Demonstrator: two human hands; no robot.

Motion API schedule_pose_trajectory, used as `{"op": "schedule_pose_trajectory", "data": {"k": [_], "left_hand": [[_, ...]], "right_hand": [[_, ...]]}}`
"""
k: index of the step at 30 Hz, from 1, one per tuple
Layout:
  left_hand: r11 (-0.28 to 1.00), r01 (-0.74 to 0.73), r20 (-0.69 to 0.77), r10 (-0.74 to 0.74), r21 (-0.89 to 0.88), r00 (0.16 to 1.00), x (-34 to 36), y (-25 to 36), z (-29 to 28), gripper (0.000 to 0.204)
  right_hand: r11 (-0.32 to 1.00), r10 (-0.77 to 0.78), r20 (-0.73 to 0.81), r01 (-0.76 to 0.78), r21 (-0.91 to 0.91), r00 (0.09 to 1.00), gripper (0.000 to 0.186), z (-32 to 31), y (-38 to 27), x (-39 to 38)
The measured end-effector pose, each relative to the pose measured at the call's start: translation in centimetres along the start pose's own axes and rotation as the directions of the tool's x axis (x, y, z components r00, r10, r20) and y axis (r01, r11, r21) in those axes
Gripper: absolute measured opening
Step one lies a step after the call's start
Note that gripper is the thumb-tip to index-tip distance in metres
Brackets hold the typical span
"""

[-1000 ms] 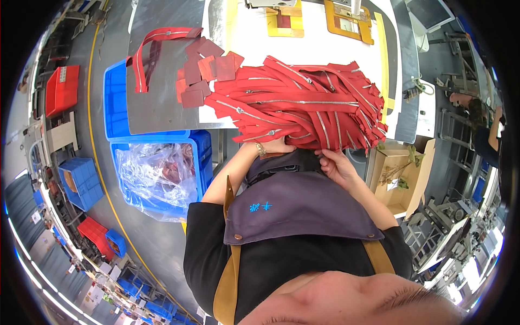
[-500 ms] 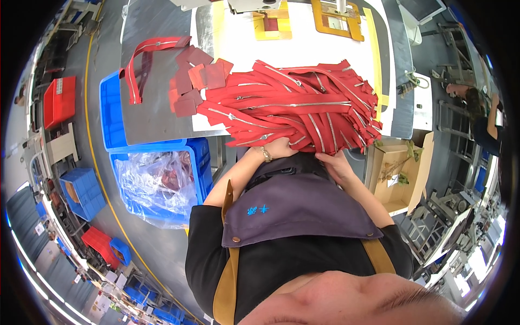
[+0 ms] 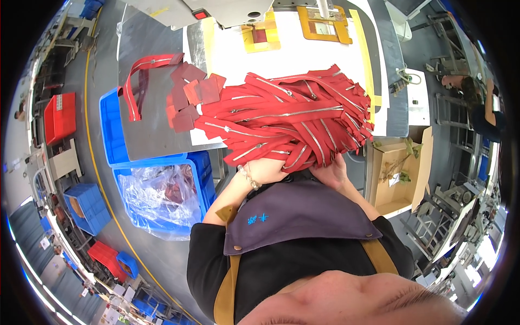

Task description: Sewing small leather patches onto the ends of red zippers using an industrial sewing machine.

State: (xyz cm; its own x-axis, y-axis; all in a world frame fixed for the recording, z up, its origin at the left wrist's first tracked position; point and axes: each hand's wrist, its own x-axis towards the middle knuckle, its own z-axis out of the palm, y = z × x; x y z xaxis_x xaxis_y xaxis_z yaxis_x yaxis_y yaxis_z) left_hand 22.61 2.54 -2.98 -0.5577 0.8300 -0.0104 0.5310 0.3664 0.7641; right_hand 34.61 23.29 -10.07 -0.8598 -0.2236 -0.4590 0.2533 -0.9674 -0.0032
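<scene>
A thick, loose heap of red zippers (image 3: 281, 108) with metal teeth lies on the work table, its near edge hanging toward my waist. My left hand (image 3: 265, 171) is closed at the heap's near left edge, its fingertips tucked under the zipper tapes and hidden. To the right of it, my right hand (image 3: 331, 172) grips the near edge, fingers bent against the tapes. Red and dark-red square patches (image 3: 187, 118) overlap at the heap's left end. Beyond them, one separate red zipper strip (image 3: 132, 89) curves over the grey tabletop.
A machine head (image 3: 200, 12) overhangs the table's far side, near yellow frame templates (image 3: 325, 33). A blue crate (image 3: 203, 179) with clear plastic stands at lower left. At right is an open cardboard box (image 3: 392, 187) holding a leafy twig. My apron (image 3: 298, 214) bulges below my hands.
The view has shifted, so the table and heap sit lower in the picture. Both hands stay at the heap's near edge; the left has moved slightly left and toward me.
</scene>
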Motion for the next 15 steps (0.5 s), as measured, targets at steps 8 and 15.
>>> {"op": "schedule_pose_trajectory", "data": {"k": [8, 15], "left_hand": [[0.992, 0.062, 0.231, -0.087, 0.113, 0.969, -0.9, -0.3, -1.0, 0.021], [0.988, -0.011, 0.15, -0.013, 0.153, 0.989, 0.9, 1.2, -3.4, 0.019]], "right_hand": [[0.946, -0.047, -0.152, -0.005, -0.325, 0.987, 0.078, -1.0, -1.0, -2.0], [0.897, -0.191, -0.109, 0.128, -0.423, 0.976, 0.072, 1.0, -1.1, -2.1]]}}
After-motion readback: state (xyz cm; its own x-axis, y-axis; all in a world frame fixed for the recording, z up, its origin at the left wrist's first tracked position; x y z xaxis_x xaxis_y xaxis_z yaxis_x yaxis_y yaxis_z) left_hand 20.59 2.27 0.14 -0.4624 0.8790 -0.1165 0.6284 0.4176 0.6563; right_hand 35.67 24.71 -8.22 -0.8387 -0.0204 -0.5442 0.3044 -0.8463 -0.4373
